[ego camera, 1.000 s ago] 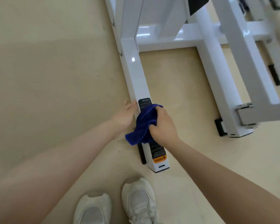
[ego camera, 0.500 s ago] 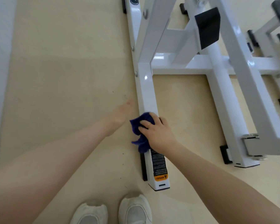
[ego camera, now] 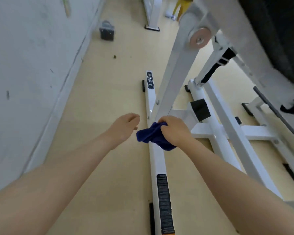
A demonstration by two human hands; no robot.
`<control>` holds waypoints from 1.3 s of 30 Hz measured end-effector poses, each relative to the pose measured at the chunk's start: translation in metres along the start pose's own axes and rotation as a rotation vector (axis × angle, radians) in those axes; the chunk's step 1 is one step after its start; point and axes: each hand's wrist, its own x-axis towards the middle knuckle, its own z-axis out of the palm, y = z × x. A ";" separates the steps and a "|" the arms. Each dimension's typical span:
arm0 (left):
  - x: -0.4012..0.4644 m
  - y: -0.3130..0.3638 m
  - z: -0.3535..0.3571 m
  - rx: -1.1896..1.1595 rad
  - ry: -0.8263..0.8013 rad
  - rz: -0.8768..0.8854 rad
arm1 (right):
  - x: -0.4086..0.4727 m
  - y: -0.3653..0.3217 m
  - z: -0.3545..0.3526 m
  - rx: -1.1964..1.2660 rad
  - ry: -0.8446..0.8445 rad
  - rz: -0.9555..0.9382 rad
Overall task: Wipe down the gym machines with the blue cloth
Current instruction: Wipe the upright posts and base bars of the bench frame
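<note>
My right hand (ego camera: pixel 174 130) grips the bunched blue cloth (ego camera: pixel 153 136) over the long white floor bar (ego camera: pixel 158 163) of the gym machine, close to where a slanted white upright (ego camera: pixel 175 65) meets the bar. Part of the cloth hangs down to the left of the hand. My left hand (ego camera: pixel 126 125) hovers just left of the bar with loosely curled fingers and holds nothing. A black warning label (ego camera: pixel 164 200) lies on the near end of the bar.
A pale wall (ego camera: pixel 32 73) with a baseboard runs along the left, leaving a strip of beige floor (ego camera: pixel 100 92). A small grey and black object (ego camera: pixel 107 31) sits by the wall far ahead. More white frame bars (ego camera: pixel 227 133) and a black pad (ego camera: pixel 278 31) fill the right.
My right hand has slid the cloth forward along the floor bar, away from the label end, toward the upright. My left hand moved forward with it, and my view tilted up; my shoes left view.
</note>
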 end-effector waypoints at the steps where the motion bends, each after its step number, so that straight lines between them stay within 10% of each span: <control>1: 0.002 0.011 -0.006 0.016 0.017 0.041 | 0.001 -0.007 -0.012 0.082 0.042 -0.006; 11: 0.026 0.108 -0.039 0.129 0.050 0.116 | 0.012 -0.047 -0.092 0.240 0.028 0.034; 30: -0.042 0.283 -0.137 0.987 -0.425 -0.191 | -0.063 -0.161 -0.255 0.209 -0.449 0.203; 39: -0.067 0.402 -0.245 0.919 0.213 -0.215 | -0.058 -0.246 -0.428 0.354 -0.310 0.080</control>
